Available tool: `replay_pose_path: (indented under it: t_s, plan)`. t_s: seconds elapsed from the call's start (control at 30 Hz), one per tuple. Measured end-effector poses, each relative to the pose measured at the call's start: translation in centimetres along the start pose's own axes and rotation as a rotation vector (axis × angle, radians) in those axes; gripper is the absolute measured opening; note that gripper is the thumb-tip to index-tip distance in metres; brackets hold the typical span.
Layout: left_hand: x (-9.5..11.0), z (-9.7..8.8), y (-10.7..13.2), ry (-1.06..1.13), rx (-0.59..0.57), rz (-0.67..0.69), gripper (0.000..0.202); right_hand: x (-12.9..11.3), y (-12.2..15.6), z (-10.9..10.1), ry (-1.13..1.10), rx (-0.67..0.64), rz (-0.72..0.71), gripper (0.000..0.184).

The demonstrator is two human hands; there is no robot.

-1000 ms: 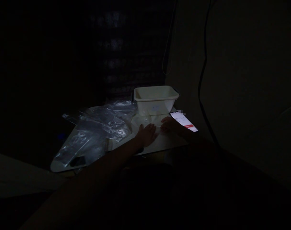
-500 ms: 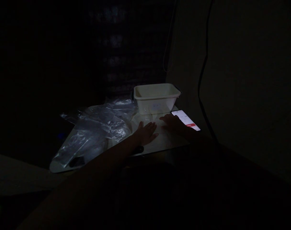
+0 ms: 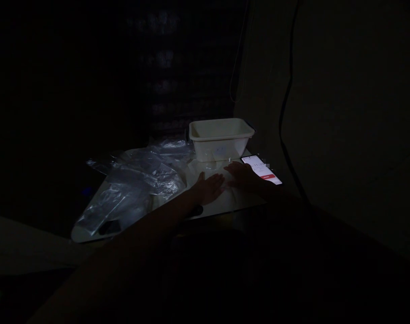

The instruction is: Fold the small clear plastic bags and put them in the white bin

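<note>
The room is very dark. My left hand [image 3: 209, 188] lies flat with its fingers stretched out on a pale sheet [image 3: 225, 198] on the table. My right hand [image 3: 241, 174] rests beside it, fingers spread and flat on the same sheet, right next to a lit phone [image 3: 263, 170]. A white plastic tub [image 3: 221, 139] stands just behind both hands.
A heap of clear plastic bags [image 3: 140, 180] covers the left part of the white table [image 3: 90, 231]. A small dark object [image 3: 109, 227] lies near the table's left front corner. A dark cable [image 3: 286, 103] hangs down the wall at the right.
My right hand has shifted slightly away from the phone's screen, uncovering more of it. My left hand has stayed flat in about the same place.
</note>
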State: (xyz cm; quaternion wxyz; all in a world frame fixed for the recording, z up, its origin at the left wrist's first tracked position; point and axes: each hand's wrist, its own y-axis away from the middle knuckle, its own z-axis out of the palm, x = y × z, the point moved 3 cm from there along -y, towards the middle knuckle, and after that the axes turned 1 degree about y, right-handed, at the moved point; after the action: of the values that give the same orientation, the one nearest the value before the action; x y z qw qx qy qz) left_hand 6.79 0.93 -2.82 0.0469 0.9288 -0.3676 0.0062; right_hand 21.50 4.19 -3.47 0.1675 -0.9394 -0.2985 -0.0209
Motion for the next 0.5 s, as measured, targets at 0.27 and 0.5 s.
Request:
replay_pose_path:
  t_s: [0.27, 0.5]
  plan:
    - [-0.2, 0.2, -0.2, -0.008, -0.028, -0.013, 0.052, 0.4, 0.7, 0.8, -0.001, -0.011, 0.010, 0.068]
    - [-0.2, 0.1, -0.1, -0.038, -0.025, 0.003, 0.050, 0.4, 1.1, 1.4, 0.000, 0.022, 0.009, 0.069]
